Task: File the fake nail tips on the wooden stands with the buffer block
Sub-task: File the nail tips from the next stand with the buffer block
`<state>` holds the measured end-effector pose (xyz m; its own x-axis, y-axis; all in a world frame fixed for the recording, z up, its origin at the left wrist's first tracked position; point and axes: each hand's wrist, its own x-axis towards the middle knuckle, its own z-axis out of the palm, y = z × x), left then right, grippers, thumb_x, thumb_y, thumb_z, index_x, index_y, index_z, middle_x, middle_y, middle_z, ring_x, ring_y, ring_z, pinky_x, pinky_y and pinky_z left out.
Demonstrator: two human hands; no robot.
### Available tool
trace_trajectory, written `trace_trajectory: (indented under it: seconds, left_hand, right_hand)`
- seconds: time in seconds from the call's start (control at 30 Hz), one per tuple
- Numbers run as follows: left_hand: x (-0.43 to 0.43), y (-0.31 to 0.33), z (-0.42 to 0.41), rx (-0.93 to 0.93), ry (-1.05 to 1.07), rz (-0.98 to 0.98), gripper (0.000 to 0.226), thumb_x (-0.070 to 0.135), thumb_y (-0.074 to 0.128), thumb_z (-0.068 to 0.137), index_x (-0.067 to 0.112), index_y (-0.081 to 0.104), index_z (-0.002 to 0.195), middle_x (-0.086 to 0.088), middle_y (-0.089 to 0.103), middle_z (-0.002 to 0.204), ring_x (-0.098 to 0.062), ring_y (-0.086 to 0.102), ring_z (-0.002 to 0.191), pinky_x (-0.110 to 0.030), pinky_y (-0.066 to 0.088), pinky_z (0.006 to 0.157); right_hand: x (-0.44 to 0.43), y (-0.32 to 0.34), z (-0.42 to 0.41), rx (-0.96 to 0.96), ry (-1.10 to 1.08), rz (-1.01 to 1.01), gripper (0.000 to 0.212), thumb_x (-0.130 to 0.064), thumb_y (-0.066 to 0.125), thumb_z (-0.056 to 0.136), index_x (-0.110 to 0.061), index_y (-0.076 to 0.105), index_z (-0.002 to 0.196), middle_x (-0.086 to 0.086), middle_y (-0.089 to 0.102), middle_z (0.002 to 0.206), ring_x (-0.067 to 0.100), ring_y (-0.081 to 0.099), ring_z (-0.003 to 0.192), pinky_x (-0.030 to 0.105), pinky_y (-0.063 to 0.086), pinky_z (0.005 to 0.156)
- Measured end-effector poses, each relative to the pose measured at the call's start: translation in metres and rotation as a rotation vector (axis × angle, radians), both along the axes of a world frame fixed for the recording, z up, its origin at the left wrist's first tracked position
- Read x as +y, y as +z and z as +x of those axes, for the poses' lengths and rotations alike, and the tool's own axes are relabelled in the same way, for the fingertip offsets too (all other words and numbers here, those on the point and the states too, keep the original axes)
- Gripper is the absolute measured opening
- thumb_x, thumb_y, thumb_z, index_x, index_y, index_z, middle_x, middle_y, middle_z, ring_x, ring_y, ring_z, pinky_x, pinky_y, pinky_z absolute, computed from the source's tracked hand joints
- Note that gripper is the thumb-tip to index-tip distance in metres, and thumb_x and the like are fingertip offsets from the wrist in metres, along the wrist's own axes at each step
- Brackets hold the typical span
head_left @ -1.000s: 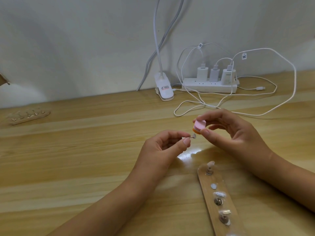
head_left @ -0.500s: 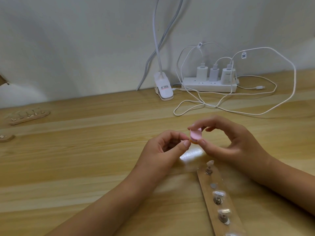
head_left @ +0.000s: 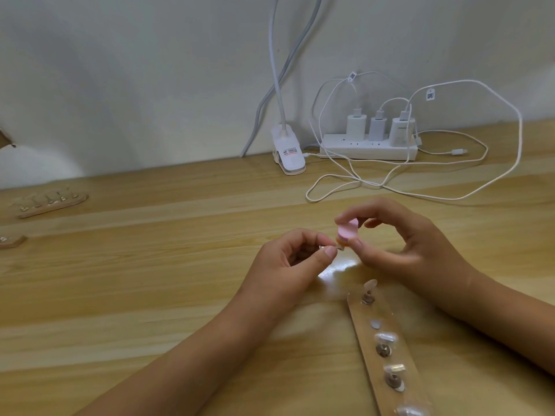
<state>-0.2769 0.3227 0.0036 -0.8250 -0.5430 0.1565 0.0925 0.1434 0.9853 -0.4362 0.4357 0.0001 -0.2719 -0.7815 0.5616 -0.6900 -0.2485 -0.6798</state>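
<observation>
So here's where we're at: our left hand (head_left: 288,259) has thumb and forefinger pinched tight on one little nail tip (head_left: 338,247), held up off the table (head_left: 150,295) with its free end poking to the right; a bit of metal shows behind the thumb, too small for us to say more. Our right hand (head_left: 399,250) grips the pink buffer block (head_left: 347,232), thumb below and fingertips on top, and the block's orange lower edge sits right against the tip. Both hands hover over the middle of the table, just beyond the far end of the nearer wooden stand (head_left: 362,331); that stand runs down to the bottom edge with clear tips on metal pegs along it, plus one bare round spot second from the far end; its farthest tip (head_left: 370,285) sits close under the right wrist. A second wooden stand (head_left: 51,202) with its own row of tips lies way off left by the wall. At the back we've got a white power strip (head_left: 368,148) with three chargers plugged in, loose white cables (head_left: 450,196) looping over the wood, and a white clip lamp base (head_left: 288,154) just left of the strip.
</observation>
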Motion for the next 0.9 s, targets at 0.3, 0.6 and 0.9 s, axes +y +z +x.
trace_trajectory:
  seconds: [0.3, 0.6, 0.9]
  left_hand:
    - [0.0008, 0.0006, -0.0001, 0.004, 0.002, 0.001, 0.016, 0.010, 0.068, 0.089, 0.024, 0.070, 0.080, 0.012, 0.066, 0.076, -0.001, 0.058, 0.072, -0.011, 0.045, 0.070]
    - [0.0010, 0.0021, 0.0003, -0.015, 0.015, 0.029, 0.009, 0.008, 0.068, 0.087, 0.016, 0.072, 0.085, 0.007, 0.069, 0.078, -0.003, 0.059, 0.072, -0.014, 0.046, 0.070]
    - [0.0012, 0.0022, 0.0002, -0.028, 0.032, 0.017, 0.011, 0.009, 0.069, 0.087, 0.019, 0.073, 0.083, 0.008, 0.069, 0.074, -0.002, 0.059, 0.070, -0.013, 0.046, 0.068]
  right_hand:
    - [-0.0010, 0.0011, -0.0054, -0.141, -0.033, -0.043, 0.023, -0.031, 0.075, 0.085, -0.023, 0.069, 0.105, -0.005, 0.070, 0.100, 0.019, 0.065, 0.100, 0.037, 0.050, 0.089]
    - [0.0028, 0.0020, 0.0014, -0.028, 0.031, -0.018, 0.028, -0.029, 0.072, 0.081, -0.020, 0.068, 0.107, -0.012, 0.070, 0.103, 0.011, 0.064, 0.102, 0.021, 0.047, 0.088]
    - [0.0012, -0.0003, -0.0007, 0.026, 0.039, -0.032, 0.026, -0.033, 0.068, 0.084, -0.021, 0.068, 0.107, -0.013, 0.069, 0.103, 0.011, 0.064, 0.101, 0.020, 0.047, 0.087]
